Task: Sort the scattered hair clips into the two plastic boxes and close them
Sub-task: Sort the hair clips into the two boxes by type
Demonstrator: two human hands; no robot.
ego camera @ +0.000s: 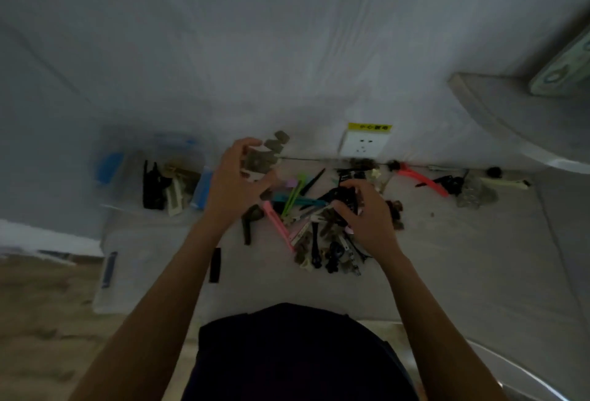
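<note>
Overhead, left hand grips a scalloped grey-brown clip; blurred.

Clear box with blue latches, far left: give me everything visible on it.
The clear box looks like translucent plastic with blue latches on its left and right ends. It sits open against the wall, left of the left hand, which does not touch it. Inside lie several clips, black, cream and olive. Its outline is blurred.

One head-worn wide-angle view, steeply down and forward, close over the table, wall beyond
</note>
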